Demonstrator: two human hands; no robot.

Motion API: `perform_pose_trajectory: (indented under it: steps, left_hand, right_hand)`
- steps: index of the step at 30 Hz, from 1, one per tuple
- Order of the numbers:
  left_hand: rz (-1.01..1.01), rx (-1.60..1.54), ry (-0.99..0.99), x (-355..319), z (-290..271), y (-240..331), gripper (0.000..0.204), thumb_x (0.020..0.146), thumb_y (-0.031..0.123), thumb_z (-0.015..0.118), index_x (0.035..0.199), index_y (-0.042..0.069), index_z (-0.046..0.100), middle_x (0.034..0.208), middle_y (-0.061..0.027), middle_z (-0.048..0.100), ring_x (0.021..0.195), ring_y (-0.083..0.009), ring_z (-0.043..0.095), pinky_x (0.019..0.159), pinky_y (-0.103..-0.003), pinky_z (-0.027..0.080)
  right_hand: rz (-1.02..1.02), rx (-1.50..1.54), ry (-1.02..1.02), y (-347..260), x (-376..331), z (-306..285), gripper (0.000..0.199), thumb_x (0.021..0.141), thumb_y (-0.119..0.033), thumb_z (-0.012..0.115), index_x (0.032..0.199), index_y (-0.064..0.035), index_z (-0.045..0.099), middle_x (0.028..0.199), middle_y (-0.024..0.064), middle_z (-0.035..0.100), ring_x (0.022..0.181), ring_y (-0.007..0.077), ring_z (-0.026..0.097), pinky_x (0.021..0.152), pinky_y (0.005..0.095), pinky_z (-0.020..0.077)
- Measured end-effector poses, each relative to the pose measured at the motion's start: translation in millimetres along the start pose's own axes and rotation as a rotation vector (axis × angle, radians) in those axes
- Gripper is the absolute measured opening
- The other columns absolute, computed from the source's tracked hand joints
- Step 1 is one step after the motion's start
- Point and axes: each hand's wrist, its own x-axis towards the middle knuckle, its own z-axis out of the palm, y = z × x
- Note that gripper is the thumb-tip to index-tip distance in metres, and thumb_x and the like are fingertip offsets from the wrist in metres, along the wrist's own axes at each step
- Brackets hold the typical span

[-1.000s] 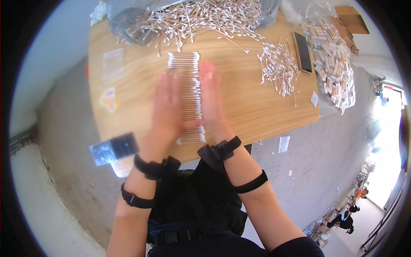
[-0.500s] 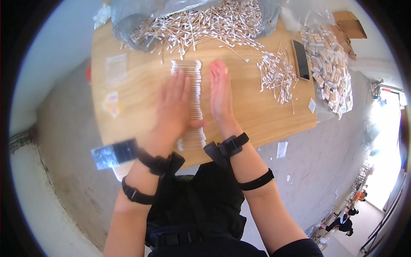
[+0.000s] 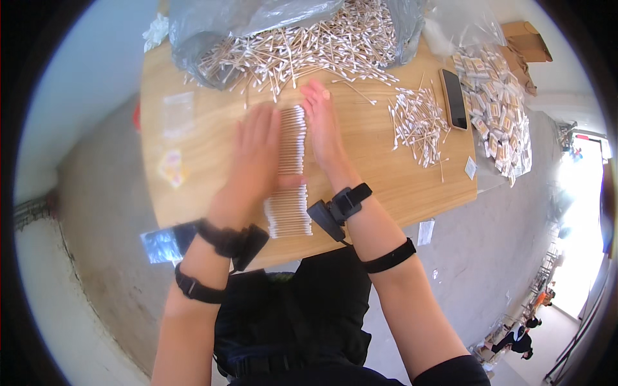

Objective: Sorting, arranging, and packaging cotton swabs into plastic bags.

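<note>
While the left hand (image 3: 254,154), slightly blurred, lies along the left side of the row (image 3: 293,151) of swabs, its thumb reaches across the sticks toward their right tips. The row sits on the table (image 3: 373,170) in front of the person, running between the two hands. To its right, the right hand (image 3: 326,128) has come back in; half a second ago it stood off with a strip of bare wood between. Now its fingers are beside the far right tips, though whether they touch cannot be told. The hands are apart, flat with fingers stretched out, clamped on nothing. The row's right edge looks straighter than it did, so the evening-up seems well along, though the near part still slants a little.

Of the containers, a small clear bag (image 3: 178,114) lies flat at the left. At the far side, a big grey bag (image 3: 196,55) gapes toward the row, heaped with loose swabs (image 3: 302,48) that spill from its mouth. Right of the phone (image 3: 454,100), a clear bag (image 3: 523,132) holds many small packs (image 3: 496,109), with cardboard (image 3: 524,42) behind.
</note>
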Motion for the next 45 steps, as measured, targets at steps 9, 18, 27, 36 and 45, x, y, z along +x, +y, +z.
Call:
perform_pose_trajectory:
  steps: [9,18,27,36,45]
  left_hand:
    - [-0.037,-0.024,0.070,0,8,-3,0.124,0.049,0.055,0.083,0.143,-0.003,0.025,0.149,-0.0255,0.020,0.141,-0.0376,0.016,0.112,-0.053,0.017]
    - [-0.075,-0.012,0.047,-6,0,-2,0.128,0.050,0.056,0.083,0.145,0.000,0.019,0.151,-0.0258,0.014,0.142,-0.0379,0.012,0.114,-0.051,0.014]
    - [-0.098,-0.027,-0.033,-2,13,9,0.135,0.051,0.058,0.081,0.147,-0.002,0.008,0.152,-0.0270,0.009,0.142,-0.0384,0.009,0.114,-0.049,0.012]
    - [-0.215,0.071,-0.082,-43,-1,-11,0.135,0.056,0.068,0.071,0.146,-0.005,0.003,0.154,-0.0222,0.007,0.144,-0.0335,0.004,0.113,-0.053,0.007]
    - [-0.137,-0.002,-0.018,-57,6,2,0.134,0.055,0.071,0.067,0.146,-0.006,0.006,0.153,-0.0238,0.009,0.144,-0.0350,0.006,0.113,-0.053,0.008]
  right_hand:
    - [-0.091,-0.129,0.029,0,-5,8,0.059,0.101,-0.043,0.027,0.136,0.0032,0.034,0.132,0.0176,0.042,0.126,0.0228,0.039,0.110,0.0357,0.0259]
    - [-0.051,-0.008,0.121,1,-18,3,0.058,0.102,-0.042,0.023,0.136,0.0036,0.034,0.131,0.0172,0.042,0.128,0.0216,0.037,0.113,0.0346,0.0213]
    - [-0.085,-0.095,0.081,9,-12,15,0.054,0.101,-0.040,0.028,0.134,0.0005,0.039,0.130,0.0142,0.044,0.124,0.0216,0.039,0.107,0.0341,0.0262]
    - [-0.024,0.114,0.126,-2,-43,8,0.063,0.102,-0.045,0.020,0.139,0.0056,0.026,0.139,0.0205,0.034,0.135,0.0247,0.029,0.116,0.0345,0.0159]
    - [-0.064,0.081,0.128,-3,-59,7,0.062,0.102,-0.043,0.025,0.139,0.0061,0.026,0.141,0.0194,0.033,0.135,0.0262,0.028,0.115,0.0349,0.0159]
